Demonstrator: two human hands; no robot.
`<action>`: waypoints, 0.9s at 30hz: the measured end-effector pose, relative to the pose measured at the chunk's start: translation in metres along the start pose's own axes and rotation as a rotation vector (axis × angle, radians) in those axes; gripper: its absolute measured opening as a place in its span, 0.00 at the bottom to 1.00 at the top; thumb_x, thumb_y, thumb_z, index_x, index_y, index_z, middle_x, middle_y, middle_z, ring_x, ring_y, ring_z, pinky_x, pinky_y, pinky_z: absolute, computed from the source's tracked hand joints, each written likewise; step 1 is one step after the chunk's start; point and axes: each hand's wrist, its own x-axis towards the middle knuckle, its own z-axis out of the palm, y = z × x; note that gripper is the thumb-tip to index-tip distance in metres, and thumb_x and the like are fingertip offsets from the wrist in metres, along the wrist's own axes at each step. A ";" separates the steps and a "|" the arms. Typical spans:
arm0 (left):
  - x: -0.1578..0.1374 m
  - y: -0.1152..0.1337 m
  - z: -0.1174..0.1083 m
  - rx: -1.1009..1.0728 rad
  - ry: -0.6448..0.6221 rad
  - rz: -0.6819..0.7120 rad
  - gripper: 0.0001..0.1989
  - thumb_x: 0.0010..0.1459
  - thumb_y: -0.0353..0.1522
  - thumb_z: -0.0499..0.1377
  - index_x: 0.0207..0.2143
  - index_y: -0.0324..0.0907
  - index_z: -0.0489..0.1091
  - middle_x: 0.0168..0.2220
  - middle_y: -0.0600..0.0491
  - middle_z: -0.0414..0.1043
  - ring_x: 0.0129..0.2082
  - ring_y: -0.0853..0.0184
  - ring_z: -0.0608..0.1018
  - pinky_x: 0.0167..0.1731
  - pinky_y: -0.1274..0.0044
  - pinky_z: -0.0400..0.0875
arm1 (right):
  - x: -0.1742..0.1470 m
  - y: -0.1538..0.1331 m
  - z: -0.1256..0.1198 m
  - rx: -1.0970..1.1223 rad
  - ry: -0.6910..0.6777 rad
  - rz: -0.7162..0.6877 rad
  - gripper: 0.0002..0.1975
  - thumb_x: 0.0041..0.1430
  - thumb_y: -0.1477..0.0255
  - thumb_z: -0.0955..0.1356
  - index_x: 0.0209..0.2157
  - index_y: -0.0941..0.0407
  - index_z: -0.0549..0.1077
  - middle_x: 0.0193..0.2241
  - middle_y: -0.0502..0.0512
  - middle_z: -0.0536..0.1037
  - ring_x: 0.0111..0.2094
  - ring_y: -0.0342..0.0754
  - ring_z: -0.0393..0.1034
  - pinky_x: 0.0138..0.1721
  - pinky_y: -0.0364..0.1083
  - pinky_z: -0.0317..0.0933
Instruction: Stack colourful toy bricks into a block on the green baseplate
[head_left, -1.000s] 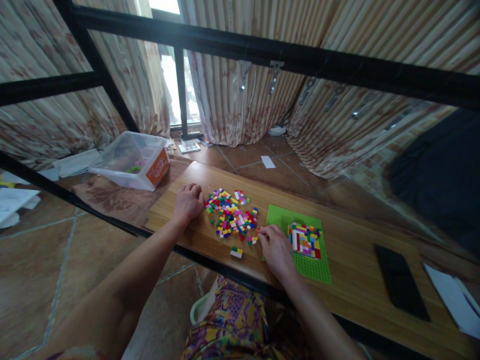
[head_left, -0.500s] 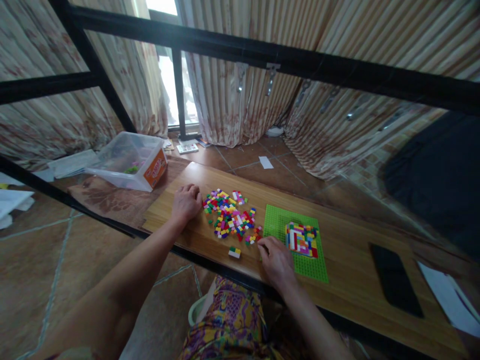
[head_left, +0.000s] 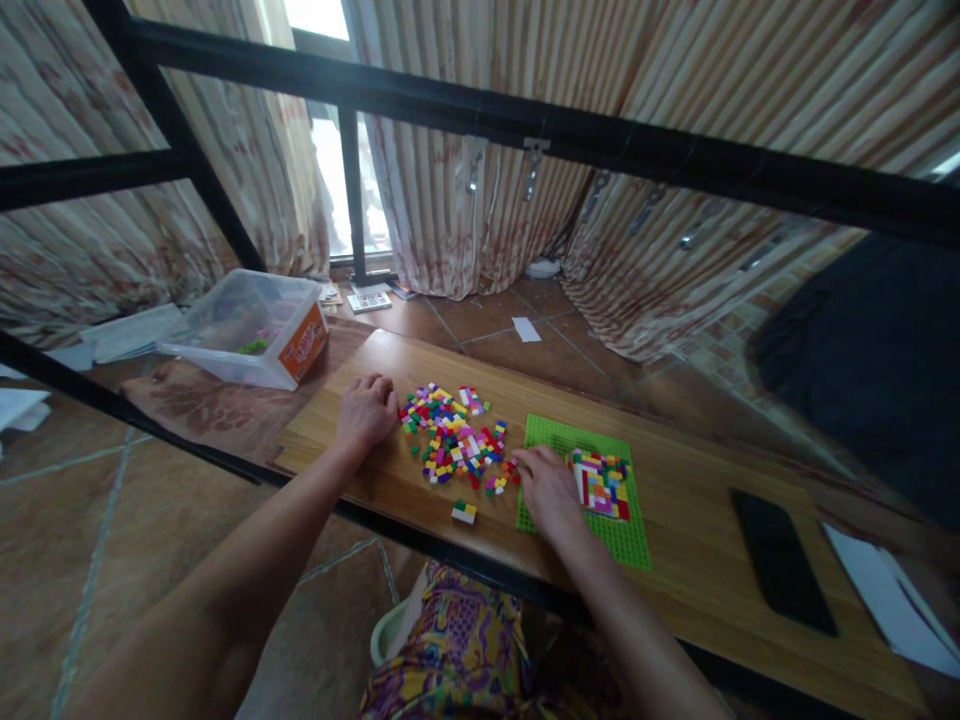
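At the left edge of a heap of small toy building bricks (head_left: 450, 432), my left hand (head_left: 366, 412) rests on the wooden board, its fingers loosely bent and apart from any brick I can make out. My right hand (head_left: 550, 485) reaches over the left side of a green baseplate (head_left: 634, 535). Its thumb and fingertips come together beside the right end of the heap; anything between them is too small to name. A multicoloured block of joined bricks (head_left: 602, 485) sits on the baseplate, just right of that hand. Near the front edge lies a small white, green and yellow brick piece (head_left: 464, 512).
A dark flat slab (head_left: 784, 560) lies on the board's right part, with white paper (head_left: 892, 595) beyond it. A clear plastic box (head_left: 255, 330) with an orange label stands at the far left. A black metal rail (head_left: 480, 100) crosses above, before curtains.
My right hand has moved up and slightly left, from beside the baseplate's lower left corner to the heap's right end. My left hand stays put. The whole view shifts slightly.
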 end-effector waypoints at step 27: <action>0.000 -0.006 -0.001 -0.233 0.092 -0.150 0.17 0.61 0.35 0.50 0.44 0.38 0.75 0.46 0.41 0.77 0.50 0.54 0.76 0.55 0.64 0.69 | -0.070 -0.007 -0.028 0.437 0.123 0.229 0.14 0.64 0.64 0.63 0.38 0.54 0.79 0.37 0.57 0.81 0.40 0.53 0.76 0.43 0.51 0.68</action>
